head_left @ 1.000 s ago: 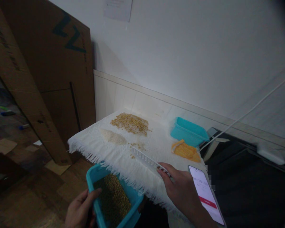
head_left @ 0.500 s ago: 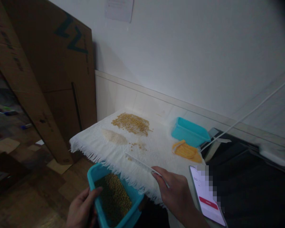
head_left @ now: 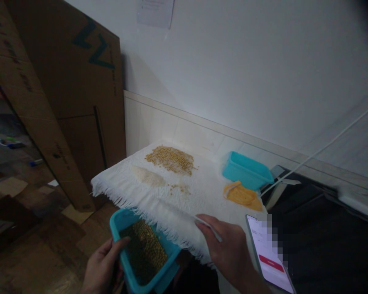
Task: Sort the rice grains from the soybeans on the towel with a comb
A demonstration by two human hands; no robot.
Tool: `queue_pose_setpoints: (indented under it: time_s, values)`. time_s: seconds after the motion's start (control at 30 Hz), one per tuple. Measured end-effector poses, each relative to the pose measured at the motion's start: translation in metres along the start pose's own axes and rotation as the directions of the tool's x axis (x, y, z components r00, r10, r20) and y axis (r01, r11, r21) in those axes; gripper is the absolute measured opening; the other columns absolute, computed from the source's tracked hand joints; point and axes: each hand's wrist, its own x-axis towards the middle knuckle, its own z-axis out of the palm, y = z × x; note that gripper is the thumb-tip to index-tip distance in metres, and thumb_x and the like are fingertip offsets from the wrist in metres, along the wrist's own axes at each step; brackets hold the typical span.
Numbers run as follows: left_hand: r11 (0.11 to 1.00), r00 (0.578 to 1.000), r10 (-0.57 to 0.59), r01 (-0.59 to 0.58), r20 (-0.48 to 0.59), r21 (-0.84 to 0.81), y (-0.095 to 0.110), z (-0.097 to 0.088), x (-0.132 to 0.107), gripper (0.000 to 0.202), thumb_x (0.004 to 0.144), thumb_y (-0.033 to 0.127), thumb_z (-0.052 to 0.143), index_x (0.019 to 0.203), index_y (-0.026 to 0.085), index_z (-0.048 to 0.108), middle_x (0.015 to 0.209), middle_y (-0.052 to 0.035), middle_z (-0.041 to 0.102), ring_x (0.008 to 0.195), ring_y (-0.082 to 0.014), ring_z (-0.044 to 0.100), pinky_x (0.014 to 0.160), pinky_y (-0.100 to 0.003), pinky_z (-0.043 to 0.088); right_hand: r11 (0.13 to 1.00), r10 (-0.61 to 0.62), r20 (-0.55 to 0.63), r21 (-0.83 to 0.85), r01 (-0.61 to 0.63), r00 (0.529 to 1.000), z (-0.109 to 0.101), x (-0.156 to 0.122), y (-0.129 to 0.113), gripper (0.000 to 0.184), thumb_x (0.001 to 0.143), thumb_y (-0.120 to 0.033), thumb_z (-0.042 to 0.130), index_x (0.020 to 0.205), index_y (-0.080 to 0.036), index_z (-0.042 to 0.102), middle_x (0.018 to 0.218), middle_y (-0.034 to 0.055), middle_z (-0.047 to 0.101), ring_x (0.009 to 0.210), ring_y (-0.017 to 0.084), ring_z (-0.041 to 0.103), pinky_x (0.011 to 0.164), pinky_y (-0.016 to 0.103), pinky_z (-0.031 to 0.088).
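My left hand [head_left: 102, 265] grips the left rim of a turquoise plastic bin [head_left: 115, 226], thumb over the edge. Inside lie yellow soybeans [head_left: 155, 247] beside a mass of small dark green beans or grains [head_left: 135, 257]. The bin is held below the table's fringed edge. My right hand [head_left: 225, 249] is closed on a thin, flat white strip [head_left: 210, 226], seen nearly edge-on and blurred toward its far end, over the white cloth [head_left: 141, 200]. Beyond it are a few scattered soybeans [head_left: 179, 188], a pale grain pile [head_left: 149, 176] and a larger soybean pile [head_left: 171, 159].
A second turquoise bin [head_left: 248, 169] stands at the back right, with a folded yellow cloth [head_left: 242, 196] in front. A phone [head_left: 268, 257] lies at the right edge. A white cable [head_left: 319, 151] slants across the right. A large cardboard box [head_left: 76, 102] stands left.
The white strip has tilted in my right hand and its far end is now blurred; the beans by its tip no longer show. The bin in my left hand has shifted slightly left.
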Motion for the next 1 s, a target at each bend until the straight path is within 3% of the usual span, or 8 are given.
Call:
queue_pose_setpoints:
  time_s: [0.07, 0.27, 0.47, 1.0]
  values:
    - [1.0, 1.0, 0.011, -0.011, -0.004, 0.005, -0.001, -0.001, 0.001, 0.033, 0.055, 0.045, 0.074, 0.051, 0.019, 0.055, 0.027, 0.0089, 0.039, 0.023, -0.0053, 0.03, 0.027, -0.016, 0.021, 0.994, 0.089, -0.056, -0.053, -0.092, 0.994, 0.002, 0.013, 0.01, 0.022, 0.087, -0.026, 0.05, 0.092, -0.018, 0.07, 0.075, 0.0048, 0.074, 0.061, 0.016, 0.069, 0.058, 0.02, 0.051]
    - [1.0, 1.0, 0.017, -0.017, 0.002, 0.025, -0.006, -0.005, 0.005, 0.032, 0.058, 0.046, 0.074, 0.057, 0.018, 0.058, 0.027, 0.0095, 0.039, 0.024, -0.005, 0.03, 0.027, -0.016, 0.021, 0.951, 0.306, 0.011, -0.049, -0.305, 0.952, 0.015, 0.047, 0.028, 0.02, 0.085, -0.025, 0.052, 0.094, -0.019, 0.069, 0.068, 0.002, 0.07, 0.06, 0.015, 0.066, 0.055, 0.02, 0.046]
    - [0.999, 1.0, 0.018, -0.018, 0.011, 0.034, -0.011, -0.012, 0.012, 0.035, 0.062, 0.049, 0.072, 0.056, 0.019, 0.056, 0.027, 0.0091, 0.04, 0.023, -0.0058, 0.03, 0.028, -0.017, 0.022, 0.945, 0.321, 0.038, -0.08, -0.317, 0.946, 0.018, 0.055, 0.025, 0.019, 0.082, -0.024, 0.054, 0.091, -0.02, 0.07, 0.066, 0.0018, 0.07, 0.058, 0.015, 0.064, 0.052, 0.021, 0.043]
    - [0.997, 0.999, 0.033, -0.033, 0.007, 0.065, -0.01, -0.01, 0.009, 0.035, 0.063, 0.048, 0.07, 0.054, 0.019, 0.054, 0.027, 0.0089, 0.038, 0.024, -0.0059, 0.03, 0.029, -0.017, 0.021, 0.964, 0.266, 0.073, -0.001, -0.267, 0.961, 0.007, 0.033, 0.021, 0.021, 0.083, -0.027, 0.052, 0.088, -0.019, 0.07, 0.061, 0.0005, 0.069, 0.052, 0.015, 0.064, 0.05, 0.021, 0.042]
